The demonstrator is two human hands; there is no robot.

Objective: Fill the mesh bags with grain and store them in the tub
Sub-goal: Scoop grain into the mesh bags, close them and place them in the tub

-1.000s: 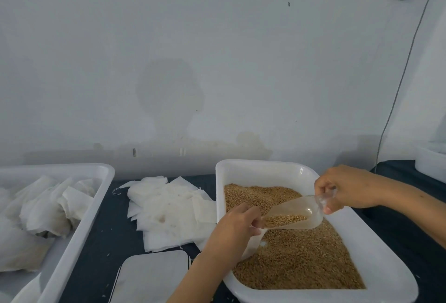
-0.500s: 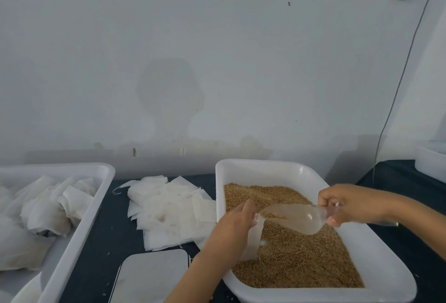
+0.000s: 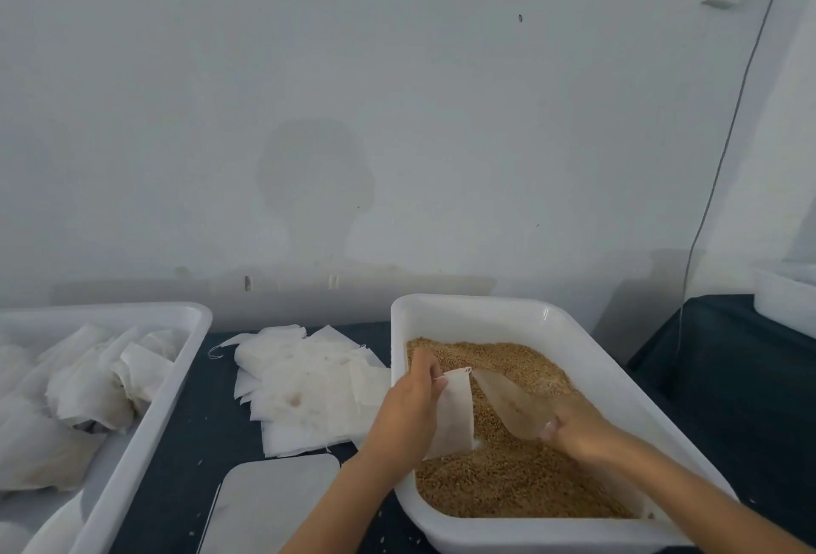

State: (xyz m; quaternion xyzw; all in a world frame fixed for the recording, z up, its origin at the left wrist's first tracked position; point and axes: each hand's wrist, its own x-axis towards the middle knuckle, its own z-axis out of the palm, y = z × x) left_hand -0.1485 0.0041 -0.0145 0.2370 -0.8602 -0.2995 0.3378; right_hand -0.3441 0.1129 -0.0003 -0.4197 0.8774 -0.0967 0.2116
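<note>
Lower centre: left hand [image 3: 408,414] pinches mesh bag [image 3: 455,414] mouth-up; right hand [image 3: 574,430] grips clear scoop [image 3: 512,405] over the grain [image 3: 521,483], likely positioned for pouring.

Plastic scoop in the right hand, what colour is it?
Clear, see-through plastic scoop; golden-brown grain shows through, head view.

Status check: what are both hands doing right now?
Left hand holds mesh bag open. Right hand grips scoop over grain. Nothing in the way.

Dark table [image 3: 194,421]: bag tub [image 3: 145,416] left, loose mesh bags [image 3: 309,390] centre, grain tub [image 3: 618,377] right, grey lid [image 3: 273,505] near edge.
</note>
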